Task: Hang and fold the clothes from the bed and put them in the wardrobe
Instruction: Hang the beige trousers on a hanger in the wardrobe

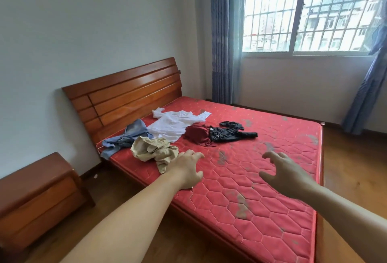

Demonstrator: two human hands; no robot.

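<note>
The first pick-up looks to be in hand: both hands, left (189, 170) and right (287, 173), reach empty and loosely spread over the bed (261, 189), where the clothes (167, 135) lie crumpled; next, grasp the nearest piece.

I have only one view, from the camera on the head. It looks forward and down, across the bed (261, 189) from its near long side toward the headboard (129, 95) and the window (310, 11). The wide lens bends the walls. My left hand (188, 170) and right hand (287, 172) reach in from below, close to the lens.
</note>
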